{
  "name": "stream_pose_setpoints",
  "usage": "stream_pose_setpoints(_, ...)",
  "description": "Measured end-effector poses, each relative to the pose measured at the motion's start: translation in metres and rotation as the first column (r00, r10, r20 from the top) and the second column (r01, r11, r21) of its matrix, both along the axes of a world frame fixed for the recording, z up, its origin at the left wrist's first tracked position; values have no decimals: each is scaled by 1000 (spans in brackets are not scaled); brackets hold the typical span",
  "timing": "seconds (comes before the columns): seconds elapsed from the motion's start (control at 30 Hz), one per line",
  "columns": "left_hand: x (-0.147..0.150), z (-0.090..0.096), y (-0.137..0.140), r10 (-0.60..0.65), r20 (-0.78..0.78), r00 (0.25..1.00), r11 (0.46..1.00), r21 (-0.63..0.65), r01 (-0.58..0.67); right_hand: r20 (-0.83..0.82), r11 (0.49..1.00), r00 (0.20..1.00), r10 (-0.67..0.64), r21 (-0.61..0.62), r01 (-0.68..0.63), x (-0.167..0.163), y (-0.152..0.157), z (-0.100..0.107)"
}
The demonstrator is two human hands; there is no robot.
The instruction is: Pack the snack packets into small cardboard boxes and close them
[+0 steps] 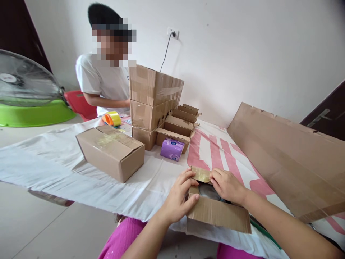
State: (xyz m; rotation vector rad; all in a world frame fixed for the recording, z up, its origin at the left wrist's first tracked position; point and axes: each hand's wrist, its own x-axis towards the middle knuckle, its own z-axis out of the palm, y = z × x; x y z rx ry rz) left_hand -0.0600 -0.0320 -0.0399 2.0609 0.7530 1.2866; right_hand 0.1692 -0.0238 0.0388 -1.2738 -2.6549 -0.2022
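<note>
Forearms (145, 232) extend, left hand (179, 198) loosely gripping a carton (219, 215), right hand (229, 185) pinching its flap (201, 174).

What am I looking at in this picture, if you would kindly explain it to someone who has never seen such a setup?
There is no machine here, only a person's two bare hands. The single picture comes from a camera worn on that person's head, looking forward and down, so the forearms reach in from the bottom.

The left hand and right hand hold an open cardboard box, with fingers at its flaps. Something round shows inside; I cannot tell what.

On the white and pink cloth sit a taped box, a purple packet, a yellow and orange roll and stacked boxes. Another person, in a white shirt, is across the table.
</note>
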Motion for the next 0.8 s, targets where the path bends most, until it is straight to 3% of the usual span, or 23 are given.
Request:
stream_pose_setpoints(0.33, 0, -2, 0, -8, -8, 1000, 1000, 3, 8, -180, 998, 983, 31, -52, -41, -10, -9, 6)
stream_pose_setpoints(0.53, 0, -2, 1, -19, -1, 1000, 1000, 3, 19, -168, 992, 981, 98, -67, -111, -16, -14, 3)
stream_pose_setpoints(0.7, 1, -2, 1, -16, -11, 1000, 1000, 7, 17, -161, 992, 979, 127, 49, -120, -12, -12, -1)
stream_pose_setpoints(0.8, 0, -1, 1, -5, -13, 1000, 1000, 12, 6, -54, 969, 982, 183, 180, -170, -11, -9, -5)
